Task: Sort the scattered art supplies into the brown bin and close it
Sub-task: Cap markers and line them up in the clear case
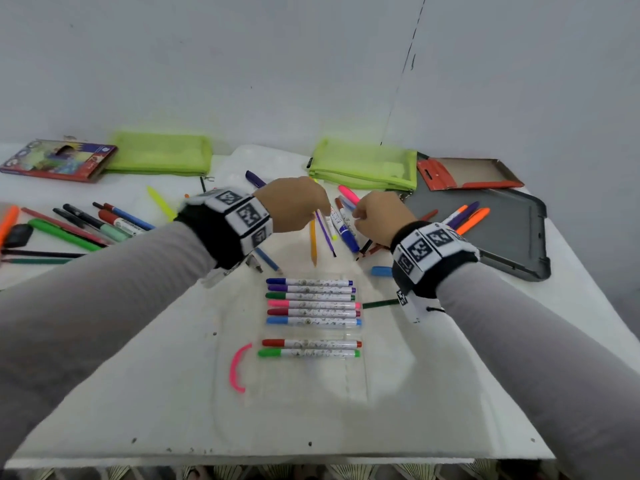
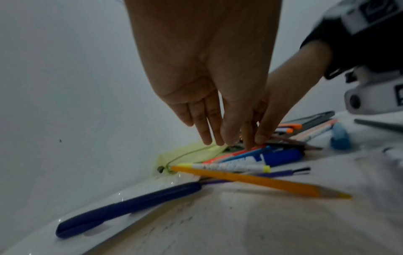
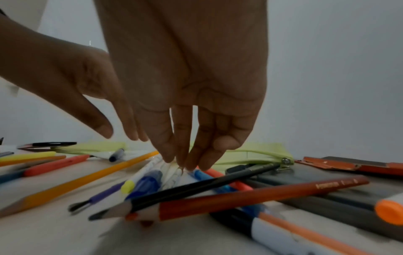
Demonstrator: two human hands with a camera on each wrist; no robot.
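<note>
Both hands over the pen pile near the white tabletop's (image 1: pixel 450 393) far edge. Left hand (image 1: pixel 292 202) fingers straight, relaxed, gripping nothing. Right hand (image 1: pixel 381 213) fingertips (image 3: pixel 191 163) pinching a white-barrelled marker (image 3: pixel 172 170). Long orange pencil (image 1: pixel 313 242) just beside them. Can't spot any brown bin.

We reach both arms forward in grey sleeves, each wrist wrapped in a black band with white marker tiles. Our left hand (image 1: pixel 292 202) hangs palm-down, its fingers (image 2: pixel 205 124) straight, close together and pointing downward. Our right hand (image 1: pixel 382 216) sits just beside it, fingers (image 3: pixel 191 151) gathered and angled down, tips bunched together.
</note>
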